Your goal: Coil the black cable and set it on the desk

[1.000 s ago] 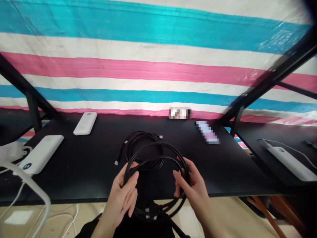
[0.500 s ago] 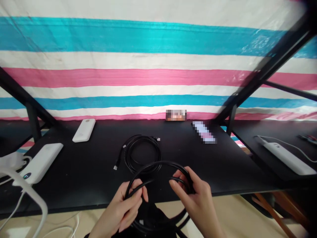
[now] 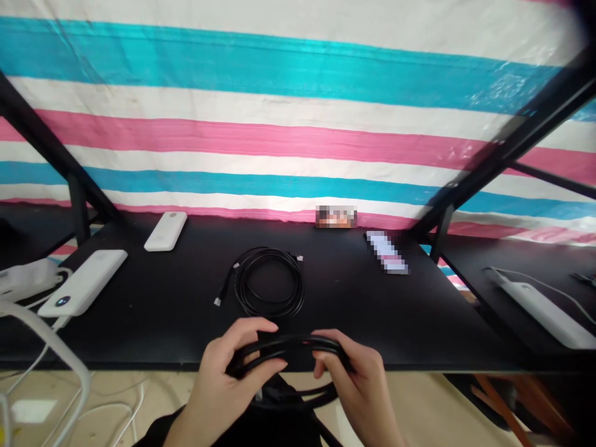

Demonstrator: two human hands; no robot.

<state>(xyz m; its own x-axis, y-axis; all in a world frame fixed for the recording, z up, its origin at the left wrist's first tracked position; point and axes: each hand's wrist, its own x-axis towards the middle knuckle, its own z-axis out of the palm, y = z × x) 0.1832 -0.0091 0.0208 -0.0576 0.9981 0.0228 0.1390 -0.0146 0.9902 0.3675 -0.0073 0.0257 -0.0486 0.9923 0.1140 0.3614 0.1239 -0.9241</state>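
Both hands grip a coil of black cable (image 3: 291, 346) held flat at the near edge of the black table (image 3: 382, 316). My left hand (image 3: 233, 366) wraps its fingers round the coil's left side. My right hand (image 3: 356, 379) closes on the right side. Part of the coil hangs below the hands. A second coiled black cable (image 3: 269, 282) with light-tipped plugs lies on the table just beyond the hands, untouched.
Two white power banks (image 3: 165, 231) (image 3: 84, 290) lie at the table's left, with white cords trailing off the left edge. A small flat object (image 3: 387, 251) sits at the back right. Another white device (image 3: 540, 307) lies on the neighbouring table. Black frame struts rise both sides against a striped tarp.
The held coil has tilted from a raised, open loop to lying flat and edge-on, and both hands have drawn it toward me to the table's near edge.
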